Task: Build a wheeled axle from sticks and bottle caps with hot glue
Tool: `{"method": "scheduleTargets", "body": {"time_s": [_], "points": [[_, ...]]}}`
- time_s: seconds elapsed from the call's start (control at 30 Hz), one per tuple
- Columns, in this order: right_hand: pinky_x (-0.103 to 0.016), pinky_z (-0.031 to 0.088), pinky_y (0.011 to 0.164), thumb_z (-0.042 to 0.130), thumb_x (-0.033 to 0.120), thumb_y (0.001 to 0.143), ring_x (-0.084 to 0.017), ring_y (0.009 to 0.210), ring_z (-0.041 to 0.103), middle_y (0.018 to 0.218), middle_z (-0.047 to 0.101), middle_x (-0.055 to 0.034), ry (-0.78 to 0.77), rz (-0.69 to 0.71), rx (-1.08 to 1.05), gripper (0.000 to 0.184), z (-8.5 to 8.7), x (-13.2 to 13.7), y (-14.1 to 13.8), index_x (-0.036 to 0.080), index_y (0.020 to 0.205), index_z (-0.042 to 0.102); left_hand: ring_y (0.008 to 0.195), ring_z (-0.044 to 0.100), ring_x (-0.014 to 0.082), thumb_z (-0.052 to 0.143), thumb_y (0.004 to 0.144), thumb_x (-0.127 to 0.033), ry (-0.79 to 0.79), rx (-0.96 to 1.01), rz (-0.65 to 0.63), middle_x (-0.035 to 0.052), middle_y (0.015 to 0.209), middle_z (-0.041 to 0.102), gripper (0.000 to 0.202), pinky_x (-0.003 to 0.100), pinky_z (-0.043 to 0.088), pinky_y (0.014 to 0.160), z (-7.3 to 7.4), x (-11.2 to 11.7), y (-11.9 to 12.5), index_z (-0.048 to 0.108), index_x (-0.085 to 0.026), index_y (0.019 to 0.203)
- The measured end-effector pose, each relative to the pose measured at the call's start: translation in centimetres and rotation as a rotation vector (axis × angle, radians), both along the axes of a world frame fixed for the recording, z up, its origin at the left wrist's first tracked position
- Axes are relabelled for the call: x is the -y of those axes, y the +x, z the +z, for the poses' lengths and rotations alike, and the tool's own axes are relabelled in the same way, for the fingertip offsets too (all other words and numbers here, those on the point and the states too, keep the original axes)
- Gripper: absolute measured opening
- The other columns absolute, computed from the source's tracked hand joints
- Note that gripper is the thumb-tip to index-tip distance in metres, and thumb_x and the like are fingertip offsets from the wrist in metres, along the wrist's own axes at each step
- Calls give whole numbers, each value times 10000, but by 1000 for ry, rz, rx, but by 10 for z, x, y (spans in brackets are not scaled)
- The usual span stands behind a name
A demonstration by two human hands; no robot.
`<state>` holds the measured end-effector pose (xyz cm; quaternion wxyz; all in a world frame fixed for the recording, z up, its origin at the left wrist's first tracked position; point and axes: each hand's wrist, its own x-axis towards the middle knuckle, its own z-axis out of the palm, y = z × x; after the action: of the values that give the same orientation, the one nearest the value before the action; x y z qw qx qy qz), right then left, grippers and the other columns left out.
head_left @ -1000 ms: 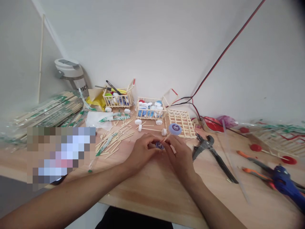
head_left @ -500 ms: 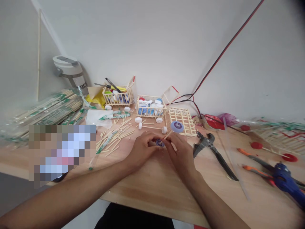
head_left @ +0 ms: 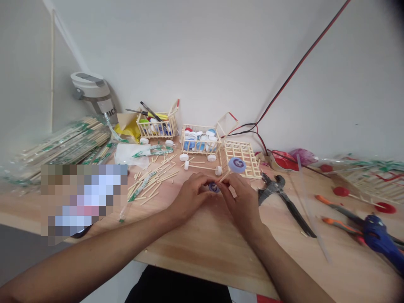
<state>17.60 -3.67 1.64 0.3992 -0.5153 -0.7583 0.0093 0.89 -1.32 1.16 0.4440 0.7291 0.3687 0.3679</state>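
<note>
Both hands meet over the wooden tabletop (head_left: pixel 202 248). My left hand (head_left: pixel 191 198) pinches a small blue-and-white bottle cap (head_left: pixel 213 187), which is partly hidden by my fingers. My right hand (head_left: pixel 243 202) holds a thin wooden stick (head_left: pixel 224 178) close to that cap. At the stick's far end sits a larger round blue-and-white cap (head_left: pixel 237 165), tilted upward and clear of my fingers.
Behind my hands stand a stick crate full of bottle caps (head_left: pixel 186 141) and a flat stick lattice (head_left: pixel 241 153). Loose sticks (head_left: pixel 148 181) lie to the left. Black-handled pliers (head_left: pixel 277 189) lie close to my right hand, and a blue glue gun (head_left: pixel 375 235) lies far right.
Both hands stay on the stick and small cap. The large cap has shifted slightly right, and the whole scene sits a little higher in the view.
</note>
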Motion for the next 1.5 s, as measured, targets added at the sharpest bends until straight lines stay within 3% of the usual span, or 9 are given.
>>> {"method": "scheduleTargets", "body": {"time_s": [0.27,0.6,0.97,1.5], "points": [[-306,372,683,549,238,927,-167,727,556,732,608,-8,8,-5,12,182,0,1,0,207,748,534,988,562,201,708,732,-202,-2,-35,68,46,1055,625,533,356,443,916,-4,0,2,560,-230,1243],[-300,384,681,562,247,917,-168,727,572,732,612,-6,2,-16,-2,171,1,3,0,210,751,542,997,561,215,683,796,-251,137,-118,88,25,992,689,218,350,425,926,2,3,2,686,-230,1013],[-313,384,681,551,247,925,-181,737,586,755,647,-22,9,-37,-5,171,0,3,0,209,759,563,968,596,203,692,764,-177,-56,-7,142,20,1020,691,318,331,473,882,5,5,1,720,-266,1068],[-300,369,684,561,212,917,-173,734,577,730,622,-8,8,5,-9,176,1,2,-2,208,743,536,952,594,184,688,777,-179,-48,-50,135,7,1007,693,308,306,454,913,6,6,1,723,-254,1073]]}}
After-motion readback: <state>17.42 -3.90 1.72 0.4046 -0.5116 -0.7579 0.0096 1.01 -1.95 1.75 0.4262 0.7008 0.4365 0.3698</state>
